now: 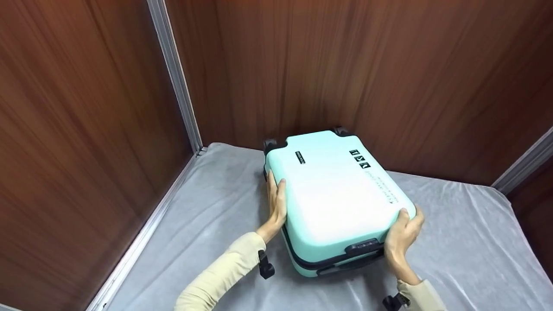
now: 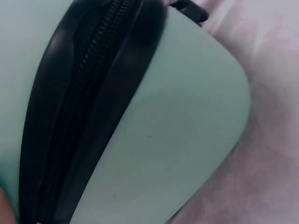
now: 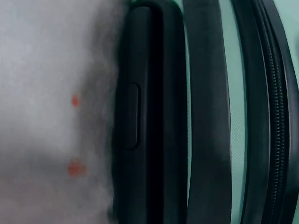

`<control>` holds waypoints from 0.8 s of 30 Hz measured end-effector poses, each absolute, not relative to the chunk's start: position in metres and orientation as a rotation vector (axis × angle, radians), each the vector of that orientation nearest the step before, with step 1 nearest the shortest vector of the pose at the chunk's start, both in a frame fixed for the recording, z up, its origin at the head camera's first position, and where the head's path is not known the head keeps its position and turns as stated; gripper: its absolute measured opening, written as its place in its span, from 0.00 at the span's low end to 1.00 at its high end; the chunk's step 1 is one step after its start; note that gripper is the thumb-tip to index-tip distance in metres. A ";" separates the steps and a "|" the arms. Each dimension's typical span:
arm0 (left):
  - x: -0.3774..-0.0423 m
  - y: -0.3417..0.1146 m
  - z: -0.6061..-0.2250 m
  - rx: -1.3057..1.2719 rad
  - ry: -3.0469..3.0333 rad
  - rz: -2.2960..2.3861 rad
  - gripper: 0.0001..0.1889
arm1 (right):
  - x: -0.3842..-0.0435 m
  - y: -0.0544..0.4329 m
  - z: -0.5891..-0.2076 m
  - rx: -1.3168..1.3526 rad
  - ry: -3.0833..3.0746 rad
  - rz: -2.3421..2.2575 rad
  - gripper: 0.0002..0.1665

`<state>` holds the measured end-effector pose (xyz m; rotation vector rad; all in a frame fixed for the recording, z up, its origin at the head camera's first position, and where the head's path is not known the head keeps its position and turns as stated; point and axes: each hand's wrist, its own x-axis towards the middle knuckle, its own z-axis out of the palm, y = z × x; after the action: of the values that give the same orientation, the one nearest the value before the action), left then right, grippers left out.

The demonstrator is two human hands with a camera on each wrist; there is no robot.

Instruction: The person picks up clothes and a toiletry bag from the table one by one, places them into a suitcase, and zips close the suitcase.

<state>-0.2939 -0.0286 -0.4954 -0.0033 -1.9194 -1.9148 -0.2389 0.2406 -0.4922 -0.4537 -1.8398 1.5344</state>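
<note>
A mint-green hard-shell suitcase (image 1: 332, 190) lies flat on grey cloth, its wheels (image 1: 341, 131) toward the back wall. Along its left side, my left hand (image 1: 278, 207) rests with straight fingers against the shell. My right hand (image 1: 402, 235) grips the near right corner, thumb on the top face and fingers around the side. A black carry handle (image 1: 363, 247) sits at the near end. In the left wrist view, a black-edged zipper (image 2: 93, 88) runs along the side. The right wrist view shows the black pull handle (image 3: 138, 112) close to the cloth.
Grey cloth (image 1: 190, 216) covers the surface around the suitcase. Wood-grain panels stand at the left (image 1: 82, 142), back (image 1: 281, 65) and right, joined by metal corner posts (image 1: 177, 77). The suitcase's wheeled end is close to the back panel.
</note>
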 end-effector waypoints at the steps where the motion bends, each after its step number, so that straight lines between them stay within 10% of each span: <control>1: -0.291 -0.027 -0.496 0.015 -1.921 -1.898 0.35 | -0.240 0.243 -0.492 -0.449 -1.847 1.526 0.31; 11: -0.267 -0.015 -0.496 0.113 -2.061 -1.732 0.37 | -0.259 0.271 -0.488 -0.345 -1.982 1.512 0.32; 24: -0.317 -0.055 -0.485 0.163 -2.146 -1.659 0.32 | -0.226 0.256 -0.495 -0.335 -2.134 1.430 0.37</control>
<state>-0.3175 -0.0551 -0.4854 0.1634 -2.1459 -1.6592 -0.2260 0.2563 -0.4950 -0.3345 -2.1336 1.4299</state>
